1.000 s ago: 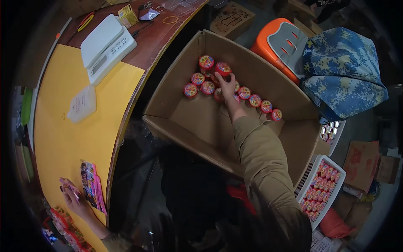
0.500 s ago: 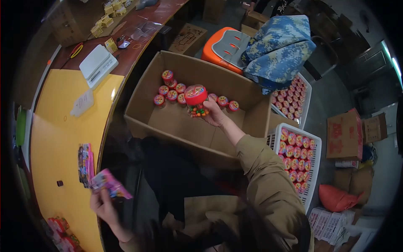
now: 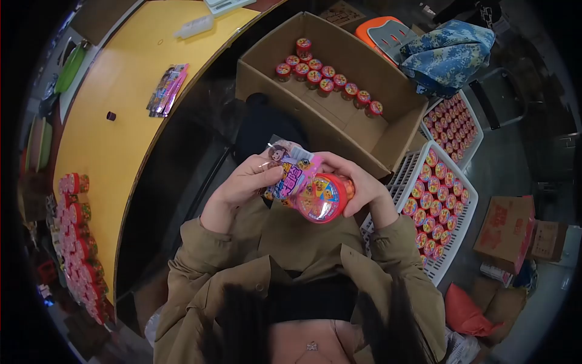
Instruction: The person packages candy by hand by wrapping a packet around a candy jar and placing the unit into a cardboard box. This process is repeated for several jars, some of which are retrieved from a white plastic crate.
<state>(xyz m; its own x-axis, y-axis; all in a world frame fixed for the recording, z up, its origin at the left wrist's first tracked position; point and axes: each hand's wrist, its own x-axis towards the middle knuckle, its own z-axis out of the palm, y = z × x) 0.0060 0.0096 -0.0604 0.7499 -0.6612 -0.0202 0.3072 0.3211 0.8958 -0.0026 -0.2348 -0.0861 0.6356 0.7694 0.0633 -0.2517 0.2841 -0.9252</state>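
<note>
My left hand (image 3: pixel 241 182) pinches a pink printed plastic packet (image 3: pixel 292 173) between thumb and fingers in front of my chest. Right against it, my right hand (image 3: pixel 362 185) grips a candy jar (image 3: pixel 321 199) by its side, its round red lid facing up toward me. The packet overlaps the jar's upper left edge in this view. Beyond my hands stands an open cardboard box (image 3: pixel 276 97) with several similar red-lidded jars (image 3: pixel 325 86) inside. A small pile of matching packets (image 3: pixel 167 91) lies on the yellow table (image 3: pixel 112 151) to my left.
Two white baskets of jars stand at the right, the nearer basket (image 3: pixel 470 209) beside my elbow. More jars (image 3: pixel 79 242) line the table's left side. An orange stool (image 3: pixel 376 33) with a blue camouflage cloth (image 3: pixel 448 54) is behind the box. A bottle (image 3: pixel 194 27) lies on the table.
My right hand has brought the jar back from over the box to my chest. My left hand has carried the packet from the table edge to meet it. The view has shifted.
</note>
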